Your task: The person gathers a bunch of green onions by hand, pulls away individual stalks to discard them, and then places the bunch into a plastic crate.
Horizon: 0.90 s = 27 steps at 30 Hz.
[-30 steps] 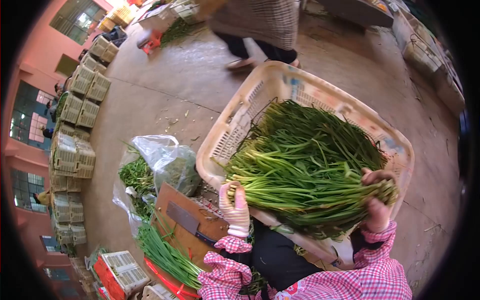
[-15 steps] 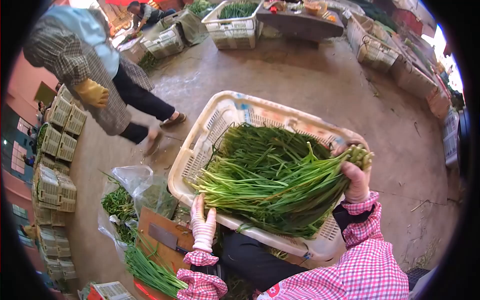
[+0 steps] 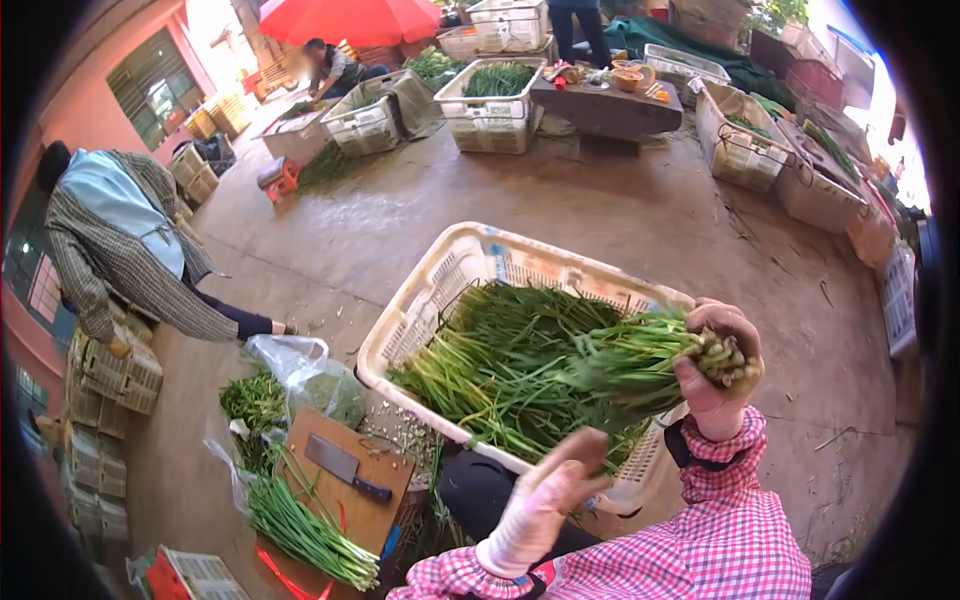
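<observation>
My right hand (image 3: 722, 365) is closed round the pale stem ends of a bunch of garlic chives (image 3: 640, 362), held above the right side of a white plastic crate (image 3: 420, 290). More long green leaves (image 3: 500, 370) fill the crate, which rests in front of my knees. Over the crate's near edge, my left hand (image 3: 545, 495) holds nothing. Its fingers look stretched out, though partly smeared by motion. To the left lies a wooden board (image 3: 385, 452) with a cleaver (image 3: 335, 460) on it and thin green stalks (image 3: 305, 530) across its lower part.
Red ribbon (image 3: 290, 585) lies by the board, and a clear plastic bag (image 3: 290, 365) sits beside cut greens (image 3: 255, 400). A co-worker (image 3: 130, 230) bends over stacked crates (image 3: 125, 375) at left. Further crates (image 3: 490, 115) and a dark low table (image 3: 605, 105) stand behind.
My left hand has left the leaf tips at the crate's left rim and moved right. The bunch's leaves have swung right. The co-worker now bends at the stacked crates. My view has tilted up.
</observation>
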{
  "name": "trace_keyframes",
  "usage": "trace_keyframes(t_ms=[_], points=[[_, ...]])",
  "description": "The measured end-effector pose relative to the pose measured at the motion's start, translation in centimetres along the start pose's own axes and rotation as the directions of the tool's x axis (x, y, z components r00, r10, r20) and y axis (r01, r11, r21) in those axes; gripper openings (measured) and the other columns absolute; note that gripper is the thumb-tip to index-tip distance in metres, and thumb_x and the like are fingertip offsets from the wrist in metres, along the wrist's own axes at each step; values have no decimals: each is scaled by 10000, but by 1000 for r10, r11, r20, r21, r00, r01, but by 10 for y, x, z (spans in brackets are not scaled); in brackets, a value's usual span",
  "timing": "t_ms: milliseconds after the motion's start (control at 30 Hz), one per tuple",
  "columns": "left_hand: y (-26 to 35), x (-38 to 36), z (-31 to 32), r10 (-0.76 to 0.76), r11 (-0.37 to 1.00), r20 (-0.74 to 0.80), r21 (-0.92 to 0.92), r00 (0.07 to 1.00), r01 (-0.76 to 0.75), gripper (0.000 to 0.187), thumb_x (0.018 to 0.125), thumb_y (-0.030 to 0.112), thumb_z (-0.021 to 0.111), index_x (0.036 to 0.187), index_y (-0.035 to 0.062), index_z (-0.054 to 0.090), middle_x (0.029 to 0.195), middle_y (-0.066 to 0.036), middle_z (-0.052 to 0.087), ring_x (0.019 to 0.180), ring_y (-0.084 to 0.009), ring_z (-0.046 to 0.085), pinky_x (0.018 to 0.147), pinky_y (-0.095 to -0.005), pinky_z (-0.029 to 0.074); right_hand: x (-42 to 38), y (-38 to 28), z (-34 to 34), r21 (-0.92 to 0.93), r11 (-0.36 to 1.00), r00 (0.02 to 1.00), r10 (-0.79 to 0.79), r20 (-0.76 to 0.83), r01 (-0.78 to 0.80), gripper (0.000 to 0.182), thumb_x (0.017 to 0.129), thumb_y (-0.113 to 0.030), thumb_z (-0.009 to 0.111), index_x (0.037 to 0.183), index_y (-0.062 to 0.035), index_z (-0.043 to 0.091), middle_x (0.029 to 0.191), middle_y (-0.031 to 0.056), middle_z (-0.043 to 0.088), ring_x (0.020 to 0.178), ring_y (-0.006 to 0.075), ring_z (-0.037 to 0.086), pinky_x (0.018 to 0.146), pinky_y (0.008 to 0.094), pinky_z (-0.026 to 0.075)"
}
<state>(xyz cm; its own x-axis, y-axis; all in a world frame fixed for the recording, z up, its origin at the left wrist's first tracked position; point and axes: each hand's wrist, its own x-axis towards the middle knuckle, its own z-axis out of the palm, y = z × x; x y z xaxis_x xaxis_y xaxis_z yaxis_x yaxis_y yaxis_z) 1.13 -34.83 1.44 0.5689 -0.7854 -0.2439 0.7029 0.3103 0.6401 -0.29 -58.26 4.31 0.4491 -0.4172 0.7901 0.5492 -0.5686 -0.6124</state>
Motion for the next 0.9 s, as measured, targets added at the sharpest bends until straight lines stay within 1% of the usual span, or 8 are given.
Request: trace_keyframes(t_ms=[167, 333, 400, 467, 533, 600, 733, 900], points=[[-30, -9, 1, -213, 833, 237, -463, 948, 303, 810, 888, 609, 428, 1406, -4, 319, 1422, -144, 388, 1334, -268, 334, 1100, -476, 229, -15, -44, 18, -152, 907, 900, -347, 263, 393, 342, 762, -292, 731, 974, -88, 558, 870, 65, 578, 871, 217, 586, 886, 471, 436], [-14, -43, -16, -318, 835, -157, -514, 935, 198, 723, 883, 596, 459, 1342, 42, 380, 1157, -89, 555, 1082, -235, 538, 897, -356, 465, -85, -78, 54, 58, 910, 802, -391, 452, 411, 230, 739, -364, 668, 916, -222, 631, 904, -9, 592, 883, 165, 589, 874, 436, 438], [-11, -55, -30, -219, 237, 344, -889, 913, 392, 456, 879, 501, 559, 1069, 98, 464, 884, -45, 509, 801, -141, 517, 736, -285, 476, -115, -93, 65, 201, 917, 762, -399, 511, 345, 272, 784, -401, 662, 941, -183, 619, 929, 2, 596, 864, 181, 592, 796, 424, 449], [-19, -74, -52, -66, 241, 542, -806, 838, 540, 619, 881, 523, 523, 1309, 90, 415, 999, -117, 521, 810, -191, 533, 726, -362, 505, -146, -114, 80, 265, 926, 800, -368, 473, 269, 315, 672, -257, 648, 984, -237, 619, 967, -20, 581, 934, 164, 577, 856, 379, 457], [-16, -91, -76, -386, 634, 94, -696, 918, 338, 679, 883, 536, 495, 1368, 79, 364, 1198, -224, 550, 995, -329, 581, 859, -483, 479, -163, -122, 89, 355, 893, 742, -434, 510, 278, 381, 682, -251, 616, 1062, -234, 595, 1005, -5, 571, 968, 175, 566, 878, 384, 450], [-25, -105, -99, -330, 676, 116, -663, 937, 321, 745, 876, 553, 482, 1408, 51, 336, 1321, -278, 457, 1122, -455, 516, 970, -586, 387, -177, -125, 96, 427, 857, 568, -513, 644, 289, 510, 728, -293, 562, 1224, -182, 512, 1116, 43, 539, 1110, 215, 502, 974, 420, 383], [-45, -130, -131, -250, 733, 55, -642, 967, 226, 617, 896, 425, 517, 1363, 39, 401, 1306, -243, 488, 1144, -391, 523, 995, -544, 393, -178, -133, 90, 643, 764, 351, -618, 704, 55, 616, 778, -344, 593, 1315, -95, 424, 1252, 136, 486, 1205, 321, 440, 1027, 488, 307], [-51, -139, -138, -249, 719, 39, -662, 968, 212, 474, 903, 235, 535, 1312, 11, 452, 1262, -203, 539, 1146, -345, 538, 1013, -515, 401, -141, -94, 32, 383, 535, 246, -310, 918, -753, 598, 793, -229, 721, 1288, 8, 483, 1275, 203, 500, 1176, 329, 486, 991, 413, 390]])
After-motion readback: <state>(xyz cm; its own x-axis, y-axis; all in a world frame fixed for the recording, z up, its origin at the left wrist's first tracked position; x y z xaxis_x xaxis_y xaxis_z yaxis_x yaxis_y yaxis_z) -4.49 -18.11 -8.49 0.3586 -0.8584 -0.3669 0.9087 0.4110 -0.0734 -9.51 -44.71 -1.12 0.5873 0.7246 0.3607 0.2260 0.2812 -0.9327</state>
